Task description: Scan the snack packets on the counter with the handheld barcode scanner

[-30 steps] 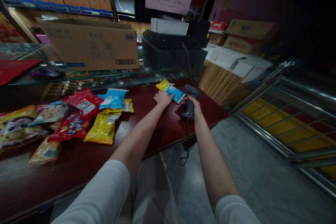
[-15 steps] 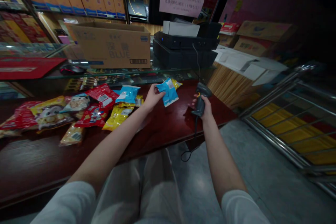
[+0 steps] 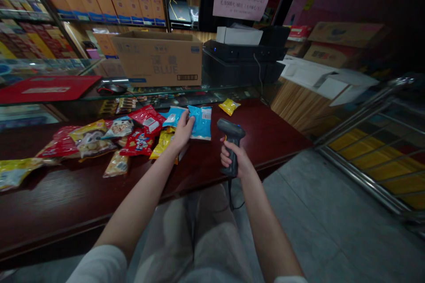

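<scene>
Head view, with 12 o'clock straight ahead of the hands. At 9 o'clock, snack packets [image 3: 99,143] lie in a loose spread on the dark red worktop [image 3: 272,141], with a yellow one trailing off at the far left and red and foil ones nearer the middle. At 10 o'clock, a red mat [image 3: 49,89] and a mouse [image 3: 111,89] sit on a glass counter [image 3: 186,93] behind the worktop.

The left hand [image 3: 182,135] reaches in beside the spread, its fingertips [image 3: 190,117] touching the left edge of a blue packet [image 3: 201,123]. I cannot tell whether its grip is closed on the packet, which lies on the worktop at 12 o'clock, just beside a second blue packet [image 3: 174,117]. Beyond them on the glass stands a cardboard box [image 3: 159,59].

At 1 o'clock, a small yellow sachet [image 3: 229,106] lies apart on the worktop. The right hand [image 3: 232,158] has a closed grip around the handle of a scanner [image 3: 231,130], held upright above the worktop, and its cable [image 3: 229,192] drops toward the floor. At 3 o'clock runs a metal railing [image 3: 361,163].
</scene>
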Demonstrator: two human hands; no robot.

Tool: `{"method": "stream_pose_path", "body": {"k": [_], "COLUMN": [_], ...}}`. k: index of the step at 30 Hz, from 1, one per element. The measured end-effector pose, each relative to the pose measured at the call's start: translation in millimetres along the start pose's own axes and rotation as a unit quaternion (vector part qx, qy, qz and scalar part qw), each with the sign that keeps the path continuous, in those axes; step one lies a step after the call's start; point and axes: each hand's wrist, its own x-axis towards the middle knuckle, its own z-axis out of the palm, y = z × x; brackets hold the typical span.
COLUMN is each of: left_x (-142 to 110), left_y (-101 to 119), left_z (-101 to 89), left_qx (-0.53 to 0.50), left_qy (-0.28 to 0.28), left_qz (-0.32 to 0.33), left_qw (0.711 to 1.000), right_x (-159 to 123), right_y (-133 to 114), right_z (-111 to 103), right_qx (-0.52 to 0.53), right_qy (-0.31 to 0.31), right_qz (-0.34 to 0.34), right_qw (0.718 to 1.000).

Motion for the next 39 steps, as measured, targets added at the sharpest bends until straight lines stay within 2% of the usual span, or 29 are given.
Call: {"method": "stream_pose_path", "body": {"k": [6,10,17,24,28,31,34,37,39], "left_x": [-5.3,-6.0,-8.8,-10.0,-10.4,-8.0,-1.3,5.9,8.1], "left_y": [8.9,12.6,22.0,22.9,24.0,28.4,30.9,28.7,26.5], "left_z": [-4.0,-8.1,-10.0,-9.9,-14.2,-24.0,-42.5,-67.3,-83.7], "left_qx": [0.121,0.158,0.169,0.188,0.212,0.225,0.234,0.273,0.316], "left_qy": [0.022,0.016,-0.008,-0.003,0.021,0.053,0.106,0.157,0.164], "left_qz": [0.087,0.092,0.105,0.099,0.108,0.133,0.141,0.103,0.075], "left_qw": [0.989,0.983,0.98,0.977,0.971,0.964,0.956,0.944,0.931], "right_x": [-3.7,-2.3,-2.8,-8.0,-9.3,-9.0,-6.7,-1.0,4.8], "right_y": [9.9,17.0,18.0,16.0,14.2,10.4,0.8,-16.3,-30.1], "right_z": [-0.7,-5.5,-6.9,-4.1,-6.2,-8.8,-12.5,-17.9,-22.0], "right_qx": [-0.011,-0.003,-0.006,-0.01,0.002,0.009,0.004,-0.017,-0.035], "right_qy": [-0.003,0.012,0.002,-0.011,-0.021,-0.031,-0.037,-0.039,-0.044], "right_qz": [-0.016,-0.024,-0.015,-0.017,-0.018,-0.01,-0.01,-0.015,-0.007], "right_qw": [1.0,1.0,1.0,1.0,1.0,0.999,0.999,0.999,0.998]}}
